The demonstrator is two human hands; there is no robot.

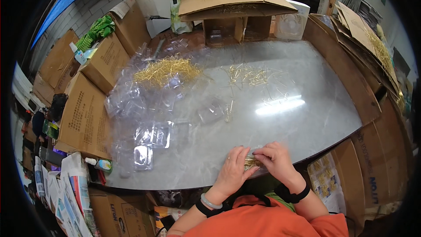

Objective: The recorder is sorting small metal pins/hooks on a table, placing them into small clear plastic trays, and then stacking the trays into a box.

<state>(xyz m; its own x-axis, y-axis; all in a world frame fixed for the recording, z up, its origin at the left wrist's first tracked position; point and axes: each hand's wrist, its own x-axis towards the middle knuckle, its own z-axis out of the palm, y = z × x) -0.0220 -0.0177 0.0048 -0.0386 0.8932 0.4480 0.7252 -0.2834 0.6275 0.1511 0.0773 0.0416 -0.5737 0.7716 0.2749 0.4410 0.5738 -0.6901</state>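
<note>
At the table's near edge, my left hand (233,169) is closed around a small bunch of thin gold-coloured wire pieces (251,162). My right hand (275,160) meets it from the right, its fingers pinched together at the top of the bunch and slightly blurred. Fingers cover much of the bunch, so its full shape is hidden. A few similar wire pieces (229,110) lie on the grey tabletop beyond my hands. Farther off are a loose scatter of them (250,75) and a big heap (166,71) resting on clear plastic.
Clear plastic trays (143,157) pile up along the table's left side. Cardboard boxes (85,116) wall the left edge, and a cardboard barrier (346,79) runs along the right. A cardboard shelf (237,8) stands at the back. Filled packs (324,177) lie below right.
</note>
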